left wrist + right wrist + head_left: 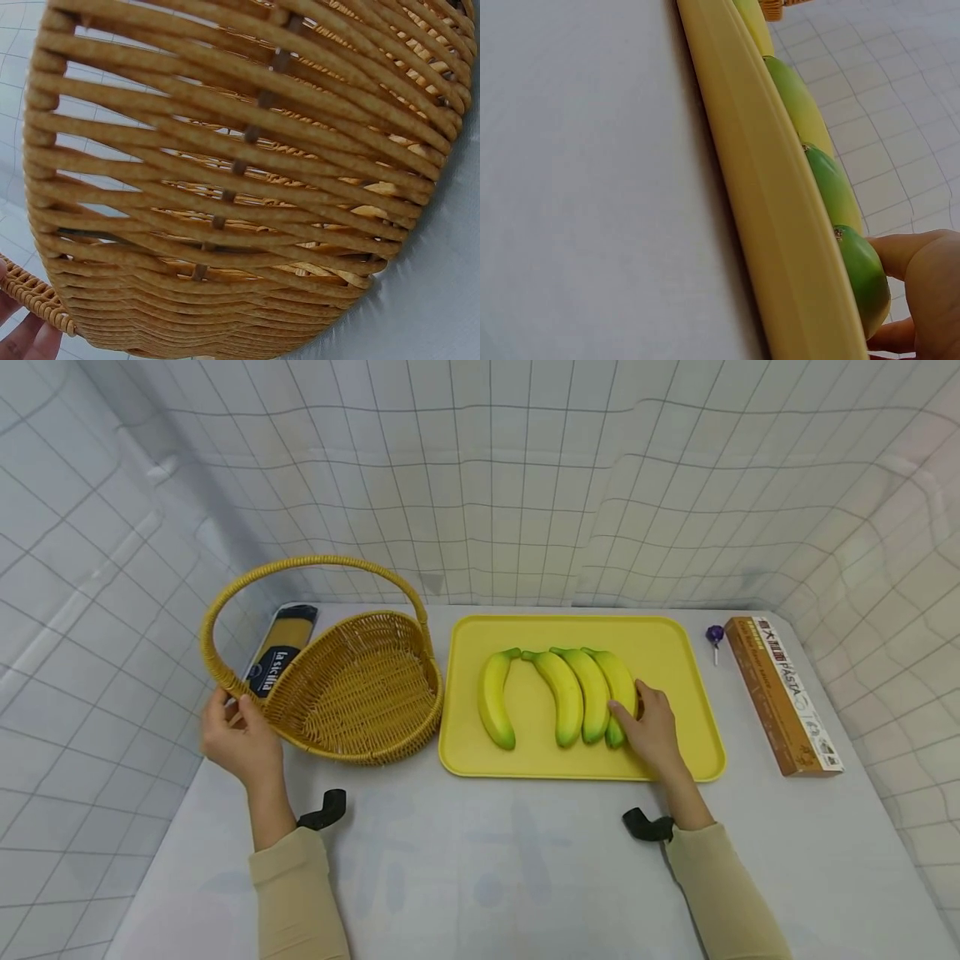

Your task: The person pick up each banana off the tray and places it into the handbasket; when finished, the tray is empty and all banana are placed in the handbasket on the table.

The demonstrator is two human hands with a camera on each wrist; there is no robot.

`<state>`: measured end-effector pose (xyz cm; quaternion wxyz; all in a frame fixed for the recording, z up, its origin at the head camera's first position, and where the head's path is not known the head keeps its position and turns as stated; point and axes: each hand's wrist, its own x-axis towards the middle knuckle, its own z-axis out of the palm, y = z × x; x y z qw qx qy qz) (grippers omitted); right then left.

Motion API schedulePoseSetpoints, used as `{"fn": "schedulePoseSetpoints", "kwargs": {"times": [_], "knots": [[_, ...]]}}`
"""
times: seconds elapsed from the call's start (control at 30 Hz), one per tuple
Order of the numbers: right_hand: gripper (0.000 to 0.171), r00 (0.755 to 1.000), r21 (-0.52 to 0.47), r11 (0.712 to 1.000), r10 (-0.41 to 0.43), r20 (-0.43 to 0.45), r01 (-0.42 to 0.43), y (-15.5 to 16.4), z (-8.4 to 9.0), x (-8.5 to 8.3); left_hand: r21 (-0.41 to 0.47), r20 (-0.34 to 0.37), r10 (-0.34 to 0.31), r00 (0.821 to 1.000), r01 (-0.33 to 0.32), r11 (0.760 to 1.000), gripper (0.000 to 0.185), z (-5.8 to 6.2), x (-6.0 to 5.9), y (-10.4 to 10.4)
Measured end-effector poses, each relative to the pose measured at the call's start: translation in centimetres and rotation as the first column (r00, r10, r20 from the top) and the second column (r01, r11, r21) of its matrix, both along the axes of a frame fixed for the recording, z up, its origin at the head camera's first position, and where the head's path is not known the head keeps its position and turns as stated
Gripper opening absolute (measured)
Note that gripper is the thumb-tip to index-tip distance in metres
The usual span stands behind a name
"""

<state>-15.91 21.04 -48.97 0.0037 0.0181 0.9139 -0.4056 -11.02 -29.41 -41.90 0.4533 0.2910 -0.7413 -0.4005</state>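
Note:
A wicker basket [367, 693] [180, 247] with a tall arched handle [322, 562] stands on the left, tilted a little. My left hand [242, 745] [31, 341] grips the foot of that handle between thumb and fingers. To the right lies a yellow tray [675, 639] [769, 187] with several bananas on it. One banana [495, 700] lies apart at the left; the others sit side by side. With thumb and fingers on either side, my right hand [654, 731] [937, 289] pinches the rightmost banana [617, 681] [866, 281], which is still low in the tray.
Behind the basket lies a pasta packet [281, 652] with a dark label. Right of the tray are a purple lollipop [715, 634] and a long brown-and-white pasta box [783, 693]. A white gridded curtain [525, 485] closes off the back and sides.

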Motion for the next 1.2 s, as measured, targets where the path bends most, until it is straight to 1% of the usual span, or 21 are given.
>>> {"fn": "schedulePoseSetpoints", "kwargs": {"times": [0.2, 0.67, 0.93, 1.2], "knots": [[0.073, 0.999, -0.001, 0.999, -0.036, 0.014, 0.036, -0.2, -0.2, -0.1, -0.002, 0.006, 0.002, 1.000, -0.002, 1.000, 0.027, 0.0, 0.0, 0.0], [0.067, 0.993, 0.028, 0.994, -0.104, -0.055, 0.105, -0.8, -0.4, -0.3, -0.009, 0.010, 0.003, 1.000, -0.003, 1.000, 0.027, -0.1, 0.0, 0.0], [0.062, 0.984, 0.016, 0.987, -0.160, -0.078, 0.161, -1.2, -0.5, -0.3, 0.002, 0.003, 0.009, 1.000, -0.009, 1.000, 0.027, -0.1, 0.0, 0.0], [0.061, 0.969, -0.006, 0.974, -0.226, -0.100, 0.226, -1.1, -0.3, -0.2, 0.008, -0.009, 0.003, 1.000, -0.003, 1.000, 0.027, -0.1, 0.0, 0.0]]}}
